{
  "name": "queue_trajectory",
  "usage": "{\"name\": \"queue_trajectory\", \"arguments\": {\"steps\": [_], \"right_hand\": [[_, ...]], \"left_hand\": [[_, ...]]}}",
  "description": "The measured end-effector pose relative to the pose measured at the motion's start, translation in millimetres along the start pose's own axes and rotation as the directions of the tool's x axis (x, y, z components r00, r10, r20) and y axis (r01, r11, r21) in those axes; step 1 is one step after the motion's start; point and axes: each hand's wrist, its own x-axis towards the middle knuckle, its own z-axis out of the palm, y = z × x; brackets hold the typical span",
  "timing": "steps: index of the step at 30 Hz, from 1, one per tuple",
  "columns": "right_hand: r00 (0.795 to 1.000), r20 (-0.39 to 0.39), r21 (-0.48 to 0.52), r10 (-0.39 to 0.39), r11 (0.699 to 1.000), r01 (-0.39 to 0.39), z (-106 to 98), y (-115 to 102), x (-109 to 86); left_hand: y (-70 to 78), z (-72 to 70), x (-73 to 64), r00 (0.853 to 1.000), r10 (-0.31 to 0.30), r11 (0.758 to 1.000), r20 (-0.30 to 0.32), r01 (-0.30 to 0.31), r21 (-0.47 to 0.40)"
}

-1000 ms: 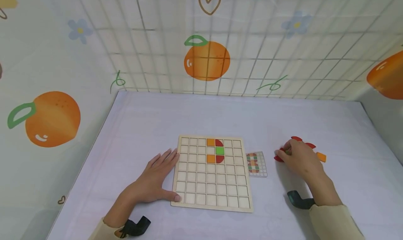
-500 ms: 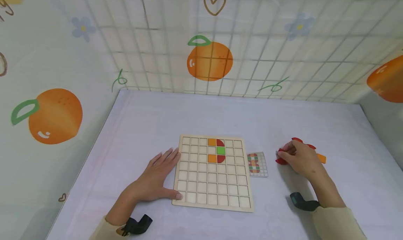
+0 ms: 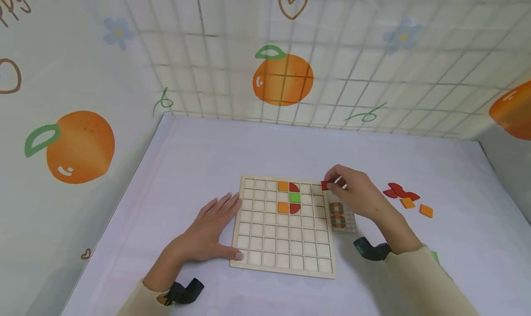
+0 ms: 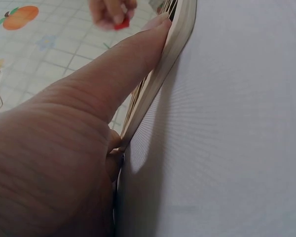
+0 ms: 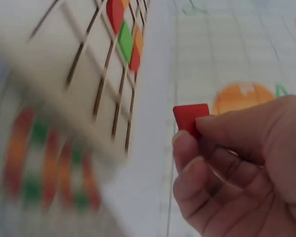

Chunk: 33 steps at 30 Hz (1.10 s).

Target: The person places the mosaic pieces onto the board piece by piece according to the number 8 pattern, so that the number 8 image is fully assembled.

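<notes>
A wooden grid board (image 3: 269, 260) lies on the table. Two orange square tiles, a green tile (image 3: 295, 197) and two red quarter-round tiles (image 3: 295, 208) sit in its upper cells. My left hand (image 3: 203, 235) rests at the board's left edge, its fingers spread and the thumb on the lower left corner. Thumb and fingers of my right hand (image 3: 354, 191) pinch a small red tile (image 5: 188, 116) above the board's upper right corner. The tile's full outline is partly hidden by the fingers. The left wrist view shows the left thumb (image 4: 123, 64) lying along the board's edge.
A pattern card (image 3: 344, 221) lies against the board's right side, partly covered by the right hand. Farther right are several loose red tiles (image 3: 396, 188) and two orange tiles (image 3: 426, 210). A green piece (image 3: 434, 256) peeks out beside the right sleeve.
My right hand has lifted a red tile from the loose pieces and carried it left to the board's upper right corner. The left hand stays on the board's edge.
</notes>
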Motion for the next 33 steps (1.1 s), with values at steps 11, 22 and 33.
{"name": "queue_trajectory", "arguments": {"steps": [11, 22, 33], "right_hand": [[0.943, 0.228, 0.020, -0.242, 0.970, 0.244, 44.1, -44.7, 78.2], [0.923, 0.293, -0.094, -0.250, 0.953, 0.288, 59.1, -56.0, 89.7], [0.920, 0.265, -0.130, -0.287, 0.935, 0.330, 71.5, -58.9, 93.7]], "left_hand": [[-2.3, 5.3, 5.1, 1.000, 0.002, 1.000, 0.013, -0.002, 0.014], [0.6, 4.3, 8.6, 1.000, -0.015, 0.999, 0.023, 0.014, 0.039], [-1.5, -0.6, 3.6, 0.999, -0.033, 0.999, 0.020, 0.032, 0.035]]}}
